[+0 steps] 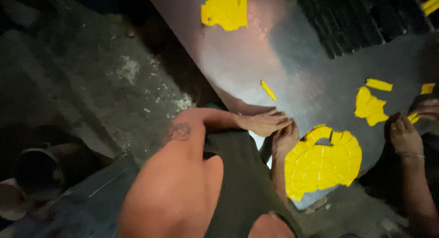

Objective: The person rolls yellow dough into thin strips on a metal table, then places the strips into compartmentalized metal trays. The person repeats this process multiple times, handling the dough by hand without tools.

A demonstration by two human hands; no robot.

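Note:
A large round yellow moulded sheet (pixel 322 165), ribbed and with a notch cut in its top edge, lies on a shiny metal table (pixel 238 64). My right hand (pixel 286 140) grips its left edge with curled fingers. My left hand (pixel 265 124) lies flat just above, fingers stretched out and touching the right hand; it seems to hold nothing. My bare left arm and dark sleeveless top fill the lower middle of the view.
Another person's hand (pixel 404 135) rests at the sheet's right, and a second hand (pixel 427 108) holds a yellow scrap. Yellow offcuts lie around: a small strip (pixel 268 90), a jagged piece (pixel 370 105), a larger piece (pixel 226 9). Black ribbed material (pixel 361 18) is stacked behind. Concrete floor (pixel 114 82) is at left.

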